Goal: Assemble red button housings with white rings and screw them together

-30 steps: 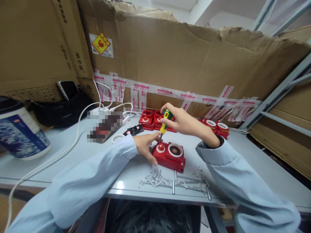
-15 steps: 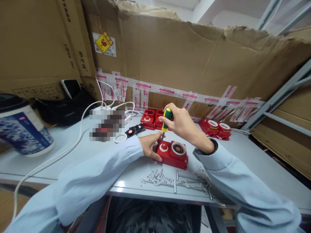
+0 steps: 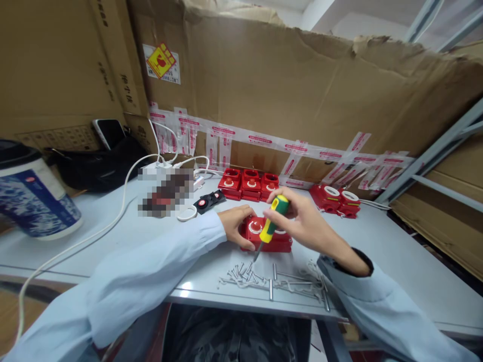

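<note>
Right grip (image 3: 306,221) on metal-shafted screwdriver (image 3: 268,230)

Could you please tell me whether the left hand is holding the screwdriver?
No, the right hand holds the green-and-yellow screwdriver, while the left hand grasps the red box.

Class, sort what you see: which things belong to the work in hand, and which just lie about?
Likely part of the job: screwdriver, in the right hand; red box, held by the left hand; loose screws.

Seemingly just lying about: lidded cup; black bag; phone.
</note>
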Tool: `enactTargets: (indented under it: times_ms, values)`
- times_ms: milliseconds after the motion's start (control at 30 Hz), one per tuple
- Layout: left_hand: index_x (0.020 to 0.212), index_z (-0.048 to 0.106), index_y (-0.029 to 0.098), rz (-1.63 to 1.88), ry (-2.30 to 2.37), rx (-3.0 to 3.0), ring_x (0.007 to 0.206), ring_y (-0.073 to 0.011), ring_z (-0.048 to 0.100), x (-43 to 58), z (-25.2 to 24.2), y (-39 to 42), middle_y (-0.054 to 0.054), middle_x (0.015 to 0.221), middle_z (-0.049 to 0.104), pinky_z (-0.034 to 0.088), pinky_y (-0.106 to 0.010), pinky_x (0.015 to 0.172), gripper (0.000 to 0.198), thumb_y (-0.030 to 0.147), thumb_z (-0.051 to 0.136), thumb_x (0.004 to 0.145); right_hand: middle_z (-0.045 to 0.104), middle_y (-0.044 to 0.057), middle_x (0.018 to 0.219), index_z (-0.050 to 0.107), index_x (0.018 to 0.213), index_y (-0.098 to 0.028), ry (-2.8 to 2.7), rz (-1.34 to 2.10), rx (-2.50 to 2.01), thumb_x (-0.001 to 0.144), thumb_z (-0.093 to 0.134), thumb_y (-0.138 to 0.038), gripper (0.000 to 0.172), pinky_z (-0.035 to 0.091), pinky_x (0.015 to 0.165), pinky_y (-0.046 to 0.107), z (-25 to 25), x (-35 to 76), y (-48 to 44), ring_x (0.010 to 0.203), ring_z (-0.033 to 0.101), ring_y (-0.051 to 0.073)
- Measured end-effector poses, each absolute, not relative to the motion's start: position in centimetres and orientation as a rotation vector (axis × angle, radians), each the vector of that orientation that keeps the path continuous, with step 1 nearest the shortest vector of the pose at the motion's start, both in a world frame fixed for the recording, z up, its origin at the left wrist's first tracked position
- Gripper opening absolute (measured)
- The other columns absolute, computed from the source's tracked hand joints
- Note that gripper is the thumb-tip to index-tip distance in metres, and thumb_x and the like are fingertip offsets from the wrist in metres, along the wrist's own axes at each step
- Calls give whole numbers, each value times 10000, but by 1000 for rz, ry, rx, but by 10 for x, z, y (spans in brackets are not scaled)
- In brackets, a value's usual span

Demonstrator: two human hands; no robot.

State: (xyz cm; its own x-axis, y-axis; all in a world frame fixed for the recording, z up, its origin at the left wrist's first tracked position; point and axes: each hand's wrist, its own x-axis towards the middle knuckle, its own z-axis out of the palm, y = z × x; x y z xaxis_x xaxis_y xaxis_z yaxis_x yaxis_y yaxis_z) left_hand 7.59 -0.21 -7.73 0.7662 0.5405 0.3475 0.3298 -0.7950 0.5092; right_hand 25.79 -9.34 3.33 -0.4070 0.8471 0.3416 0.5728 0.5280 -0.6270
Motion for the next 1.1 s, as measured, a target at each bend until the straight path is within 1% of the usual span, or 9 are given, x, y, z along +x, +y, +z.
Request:
enactTargets:
  times_ms: [133,367,467,600,767,967,1100]
  values:
    - [960,542,148,702,678,2507,734,-189,549,76,-79,0,-45,862,562,445,-295,669,668,539,762,464,534,-6,709,481,951,-208,-2127,568,-1212,830,521,-371,207,443,530,252,17,259,-99,591,516,123]
    - [969,524,168,702,651,2516,773,-190,539,74,-79,0,-42,885,547,442,-304,723,644,531,755,490,552,-6,724,488,949,-202,-2139,544,-1197,829,529,-338,187,440,534,242,17,257,-98,596,518,118]
    - [987,521,166,699,643,2512,780,-195,537,73,-80,1,-47,898,542,440,-316,740,665,547,749,492,541,-13,717,486,949,-199,-2132,543,-1190,827,536,-338,192,439,526,231,17,257,-98,586,509,109]
    - [1004,521,163,674,636,2510,772,-201,531,73,-81,2,-51,900,531,436,-321,729,697,575,745,490,521,-31,696,485,952,-201,-2108,543,-1165,815,564,-339,209,443,511,214,24,258,-100,559,508,93]
    - [1045,509,184,648,632,2519,789,-197,522,72,-80,2,-45,928,526,431,-308,730,696,546,756,504,535,-31,719,504,927,-202,-2018,478,-1100,778,627,-284,210,471,526,197,44,258,-104,600,568,96]
    - [991,526,144,644,629,2546,779,-207,522,71,-76,0,-53,887,514,443,-325,723,690,582,743,504,510,-30,716,520,922,-193,-1928,396,-1035,766,644,-284,219,483,521,208,55,256,-103,610,558,102]
    - [966,530,155,680,637,2554,779,-204,516,73,-79,0,-40,867,508,442,-322,734,690,570,767,470,531,-21,740,514,920,-186,-1927,332,-1045,776,632,-298,217,472,538,217,50,256,-95,624,550,102]
